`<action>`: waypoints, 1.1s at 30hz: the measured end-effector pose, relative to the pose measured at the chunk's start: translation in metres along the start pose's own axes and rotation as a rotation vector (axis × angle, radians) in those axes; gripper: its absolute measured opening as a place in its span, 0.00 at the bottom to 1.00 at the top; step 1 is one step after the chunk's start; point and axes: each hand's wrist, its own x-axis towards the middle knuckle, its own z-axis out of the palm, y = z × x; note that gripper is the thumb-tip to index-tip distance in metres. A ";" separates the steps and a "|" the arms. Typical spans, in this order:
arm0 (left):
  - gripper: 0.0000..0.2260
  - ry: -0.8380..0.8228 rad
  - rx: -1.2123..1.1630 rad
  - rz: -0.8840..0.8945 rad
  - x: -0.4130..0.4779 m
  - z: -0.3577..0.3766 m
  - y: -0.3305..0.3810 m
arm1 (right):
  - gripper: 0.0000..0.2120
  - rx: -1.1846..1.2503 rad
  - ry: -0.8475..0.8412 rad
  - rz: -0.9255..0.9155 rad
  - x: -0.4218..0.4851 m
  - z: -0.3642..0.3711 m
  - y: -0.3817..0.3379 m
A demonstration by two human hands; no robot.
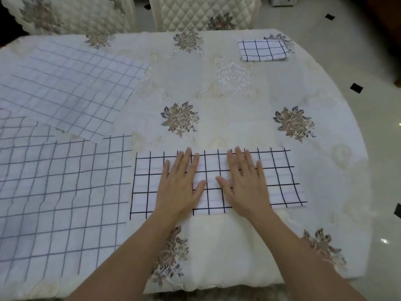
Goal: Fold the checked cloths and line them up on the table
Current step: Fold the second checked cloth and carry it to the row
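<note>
A white cloth with black checks (280,181) lies folded into a long strip near the table's front edge. My left hand (181,183) and my right hand (245,181) both rest flat on it, fingers straight, side by side near its middle. A small folded black-checked cloth (261,50) sits at the far right of the table. Two unfolded cloths with grey checks lie at the left: one (65,81) at the back left, overlapping another (54,192) at the front left.
The table wears a cream floral tablecloth (227,101). Two quilted chair backs (201,11) stand behind the far edge. Glossy floor with black diamond tiles (356,88) shows at the right.
</note>
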 end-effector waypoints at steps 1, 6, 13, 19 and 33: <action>0.31 -0.014 0.008 -0.016 -0.002 0.002 -0.004 | 0.36 -0.011 -0.019 0.010 0.002 0.002 0.007; 0.31 0.029 -0.009 -0.128 -0.024 -0.002 -0.045 | 0.34 -0.006 -0.016 0.137 -0.004 -0.010 0.085; 0.32 0.011 -0.011 -0.167 -0.023 -0.009 -0.044 | 0.35 0.015 -0.082 0.160 -0.004 -0.025 0.099; 0.30 0.024 -0.036 0.245 0.028 -0.043 0.024 | 0.31 0.111 0.094 0.273 -0.039 -0.066 0.119; 0.14 -0.161 0.155 1.288 0.157 -0.034 0.191 | 0.17 0.283 0.109 0.617 -0.059 -0.056 0.111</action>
